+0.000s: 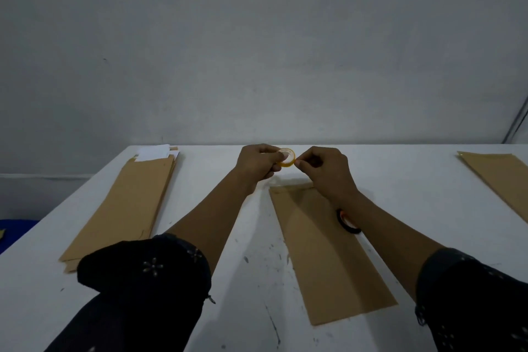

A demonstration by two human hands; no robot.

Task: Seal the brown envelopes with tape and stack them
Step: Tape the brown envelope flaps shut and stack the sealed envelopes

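Note:
My left hand (pixel 257 163) holds a small yellow roll of tape (pixel 286 156) above the white table (pixel 257 280), near its far edge. My right hand (pixel 325 170) pinches at the roll's right side with thumb and forefinger; whether a tape end is between them is too small to tell. A single brown envelope (pixel 323 260) lies flat under my right forearm, its flap end toward the hands. A stack of brown envelopes (pixel 128 208) lies at the left, with white paper (pixel 155 153) sticking out at its far end. Another brown envelope (pixel 503 177) lies at the far right.
An orange and black scissors handle (pixel 347 221) lies on the middle envelope, partly hidden by my right wrist. A grey wall (pixel 257 51) rises right behind the table's far edge. A blue object (pixel 14 230) sits below the table at the left.

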